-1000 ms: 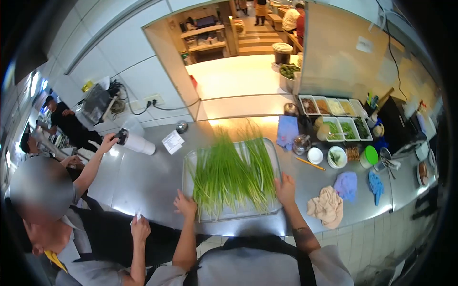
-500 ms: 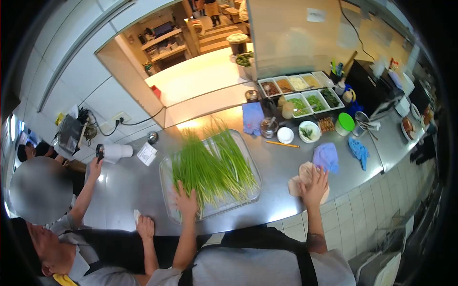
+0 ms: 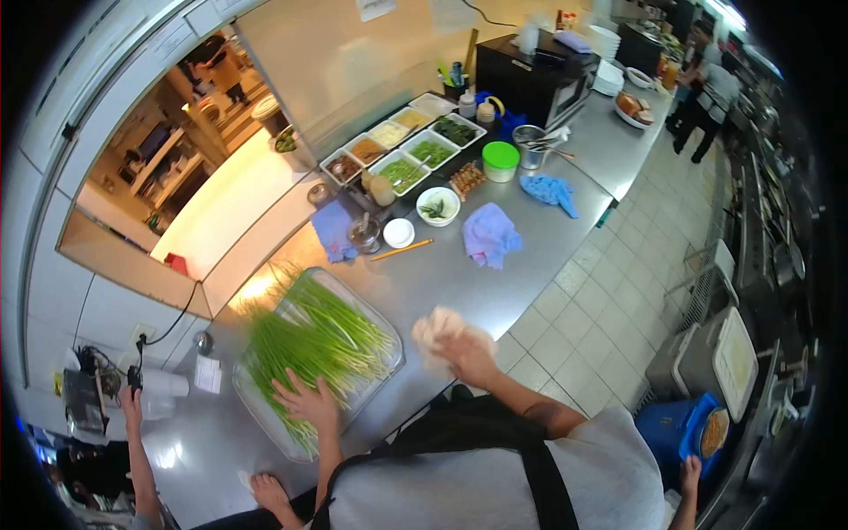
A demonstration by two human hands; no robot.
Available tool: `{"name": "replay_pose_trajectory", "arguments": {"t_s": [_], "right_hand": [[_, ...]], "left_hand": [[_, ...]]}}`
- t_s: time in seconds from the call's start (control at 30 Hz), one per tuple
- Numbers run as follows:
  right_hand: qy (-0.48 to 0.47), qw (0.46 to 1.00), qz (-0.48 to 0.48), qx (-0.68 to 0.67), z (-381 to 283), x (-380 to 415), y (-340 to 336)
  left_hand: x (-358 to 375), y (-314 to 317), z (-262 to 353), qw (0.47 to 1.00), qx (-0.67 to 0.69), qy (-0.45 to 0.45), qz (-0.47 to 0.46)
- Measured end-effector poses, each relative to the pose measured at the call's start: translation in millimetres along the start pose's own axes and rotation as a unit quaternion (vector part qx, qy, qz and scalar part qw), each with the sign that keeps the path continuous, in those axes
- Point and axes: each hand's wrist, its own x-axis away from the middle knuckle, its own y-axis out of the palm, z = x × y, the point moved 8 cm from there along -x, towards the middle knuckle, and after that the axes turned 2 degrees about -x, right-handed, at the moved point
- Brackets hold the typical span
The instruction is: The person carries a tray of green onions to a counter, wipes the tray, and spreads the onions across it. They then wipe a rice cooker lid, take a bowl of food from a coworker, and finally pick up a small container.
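Head view: the left hand lies palm-down, fingers spread apart, on the near ends of the bundle of long green chive stalks; the stalks lie fanned across the shallow rectangular metal tray, which rests on the stainless steel bench directly in front of the person.

The right hand is raised just beside the tray's right end, fingers closed around the crumpled beige cloth; motion blur hides the exact grip.

Handling, as a judgement: the stalks look light, limp and easily bruised; they would slide apart if lifted singly; hold is best taken around the gathered pale root ends under the left hand, with support beneath the bundle. The cloth is soft and light; any bunched fold gives a secure hold.

Further along the bench: a lilac folded cloth; a blue crumpled cloth; a white bowl holding green herbs; a green-lidded round tub; a row of rectangular metal pans with toppings.

At lower left, another person's hand rests on the bench.
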Motion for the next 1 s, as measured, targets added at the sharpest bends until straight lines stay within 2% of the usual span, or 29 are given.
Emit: {"name": "replay_pose_trajectory", "arguments": {"t_s": [0.07, 0.17, 0.27, 0.33, 0.43, 0.53, 0.63, 0.7, 0.8, 0.93, 1.0], "right_hand": [[-0.05, 0.994, -0.043, -0.09, -17.6, 12.9, 8.1], [-0.067, 0.99, -0.05, -0.11, -10.5, -3.7, -9.1], [-0.03, 0.993, 0.026, -0.107, 28.6, -63.2, -27.3], [0.072, 0.975, 0.112, -0.18, 50.1, -104.5, -63.5], [0.152, 0.988, 0.026, -0.03, 94.1, -162.6, -59.3], [0.189, 0.978, 0.011, 0.087, 85.7, -167.2, -53.3], [0.161, 0.981, 0.058, 0.09, 73.4, -148.8, -7.7], [0.117, 0.987, 0.064, 0.092, 32.7, -121.4, 9.8], [0.08, 0.993, 0.048, 0.07, -23.9, -72.6, 13.8], [-0.008, 0.999, -0.031, -0.038, -41.1, -10.0, 2.1], [0.0, 0.997, -0.046, -0.059, -29.0, 13.3, -20.6]], "left_hand": [[-11.2, 3.6, 20.3, 0.999, 0.017, 0.037, -0.008], [-21.7, 5.4, 44.7, 0.995, 0.062, 0.069, -0.029], [-26.1, 4.8, 62.6, 0.99, 0.076, 0.113, -0.046], [-26.5, 5.8, 65.4, 0.986, 0.085, 0.133, -0.057], [-19.4, 2.4, 61.4, 0.982, 0.116, 0.135, -0.067], [-9.1, 7.4, 47.4, 0.979, 0.129, 0.135, -0.087], [-3.6, 21.0, 22.9, 0.982, 0.122, 0.107, -0.101], [-0.5, 30.3, 12.1, 0.982, 0.118, 0.092, -0.114], [-2.3, 40.8, 20.4, 0.979, 0.117, 0.122, -0.114], [-15.9, 34.5, 87.7, 0.948, 0.171, 0.245, -0.106], [-20.8, 22.5, 140.9, 0.921, 0.206, 0.317, -0.092]]}}
